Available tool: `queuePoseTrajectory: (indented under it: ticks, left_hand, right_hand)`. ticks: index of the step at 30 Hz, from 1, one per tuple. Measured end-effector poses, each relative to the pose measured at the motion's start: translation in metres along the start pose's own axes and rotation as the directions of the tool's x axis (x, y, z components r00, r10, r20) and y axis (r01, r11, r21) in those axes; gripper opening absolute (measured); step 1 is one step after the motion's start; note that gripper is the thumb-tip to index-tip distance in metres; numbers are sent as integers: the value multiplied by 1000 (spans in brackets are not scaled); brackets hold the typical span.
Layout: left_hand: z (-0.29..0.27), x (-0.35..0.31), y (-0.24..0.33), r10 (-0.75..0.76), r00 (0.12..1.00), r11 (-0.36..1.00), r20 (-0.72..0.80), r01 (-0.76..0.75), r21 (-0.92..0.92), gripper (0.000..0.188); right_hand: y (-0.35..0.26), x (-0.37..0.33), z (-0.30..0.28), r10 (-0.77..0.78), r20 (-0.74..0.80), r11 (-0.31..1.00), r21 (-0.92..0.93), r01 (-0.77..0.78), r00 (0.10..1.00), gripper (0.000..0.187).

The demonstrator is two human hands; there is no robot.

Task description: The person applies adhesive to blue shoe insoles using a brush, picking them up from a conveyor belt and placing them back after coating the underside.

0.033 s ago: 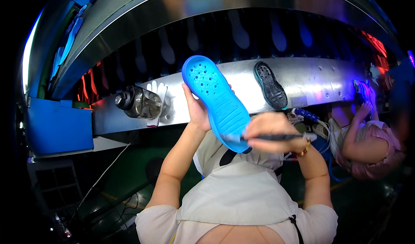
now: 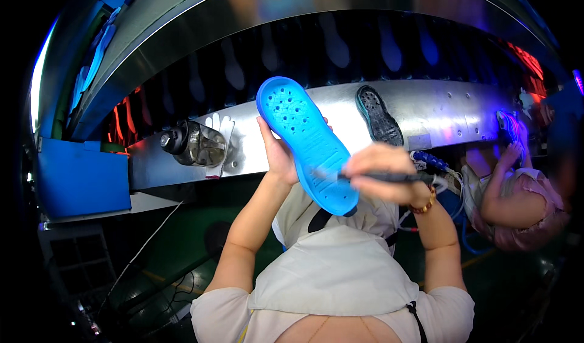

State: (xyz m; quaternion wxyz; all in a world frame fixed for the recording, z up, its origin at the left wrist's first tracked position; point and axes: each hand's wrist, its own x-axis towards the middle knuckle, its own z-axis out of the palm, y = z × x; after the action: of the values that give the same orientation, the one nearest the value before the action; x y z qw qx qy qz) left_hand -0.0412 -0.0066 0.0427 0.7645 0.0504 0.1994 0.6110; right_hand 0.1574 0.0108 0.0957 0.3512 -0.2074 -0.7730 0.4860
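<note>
A bright blue shoe sole [image 2: 313,145], with holes at its upper end and ridges lower down, is tilted in front of me. My left hand [image 2: 280,160] grips its left edge, thumb on the side and fingers behind, partly hidden. My right hand [image 2: 386,169] is closed around a thin dark-handled brush [image 2: 395,177]. The brush's blurred tip lies over the lower half of the sole; whether it touches, I cannot tell. Beyond my right hand, a black sole with a teal edge [image 2: 380,118] rests on the metal ledge [image 2: 426,103].
On the ledge's left stand a dark translucent bottle [image 2: 204,145] and a white glove [image 2: 228,130]. Behind it runs a dark row of several soles [image 2: 334,42]. A blue box [image 2: 85,176] is at far left. A co-worker's arm [image 2: 502,173] works at right beside a blue cable [image 2: 429,159].
My right hand and the brush have moved slightly up, from near the sole's lower edge onto its lower ridges. My left hand and the sole have barely moved.
</note>
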Motion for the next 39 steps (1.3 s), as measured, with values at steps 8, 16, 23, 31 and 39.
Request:
queuePoseTrajectory:
  ticks: [8, 16, 23, 31, 39]
  left_hand:
    - [13, 0, 14, 131, 990, 991, 45, -131, 10, 87]
    - [19, -1, 30, 233, 972, 969, 19, -234, 74, 88]
    - [27, 1, 39, 248, 965, 969, 79, -247, -31, 87]
    - [42, 1, 47, 175, 959, 983, 222, -156, -100, 86]
    - [46, -19, -12, 210, 945, 953, 252, -256, 163, 75]
  right_hand:
    - [-9, -2, 6, -103, 160, 993, 66, 94, 982, 15]
    - [-6, -15, 9, -39, 154, 997, 69, 28, 987, 20]
    - [10, -23, -1, 17, -20, 993, 115, -15, 1000, 21]
    - [18, -27, 1, 230, -81, 768, 627, -130, 970, 16]
    - [3, -25, 41, 310, -320, 726, 688, -5, 895, 20]
